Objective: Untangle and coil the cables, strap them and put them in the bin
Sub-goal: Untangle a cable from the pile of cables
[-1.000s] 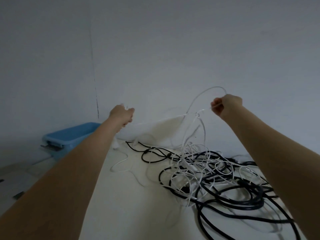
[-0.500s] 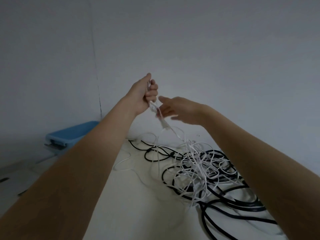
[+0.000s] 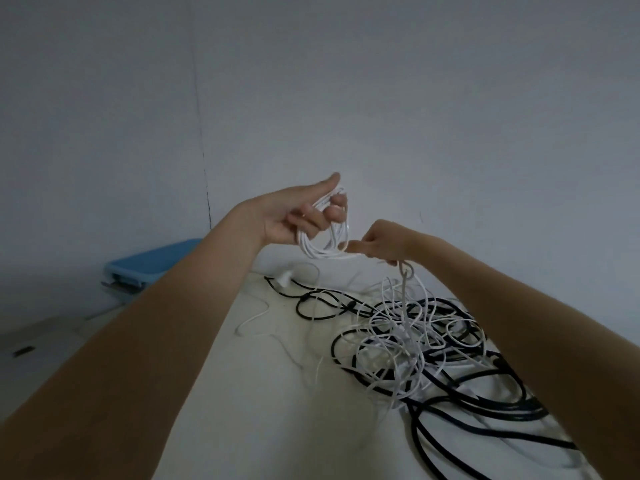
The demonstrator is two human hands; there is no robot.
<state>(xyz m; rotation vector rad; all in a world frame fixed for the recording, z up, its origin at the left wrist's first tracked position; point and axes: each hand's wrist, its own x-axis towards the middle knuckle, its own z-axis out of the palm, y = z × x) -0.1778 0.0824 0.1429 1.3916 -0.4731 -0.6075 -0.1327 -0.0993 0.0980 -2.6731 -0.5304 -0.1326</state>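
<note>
At frame centre, our left hand point(image 3: 298, 216) is gripping a white coil point(image 3: 323, 242), fingers curled through it; our right hand point(image 3: 381, 242) is pinching its strand; the tangle point(image 3: 415, 341) is lying lower right; the bin point(image 3: 152, 263) is sitting at left.

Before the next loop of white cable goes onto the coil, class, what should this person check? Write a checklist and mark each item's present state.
1. Left hand holds the white coil: ok.
2. Right hand pinches the feeding strand: ok.
3. White cable free of the tangled pile: not ok.
4. Black cables separated from it: not ok.
5. Strap within reach: cannot tell.
6. Blue bin nearby: ok.
</note>
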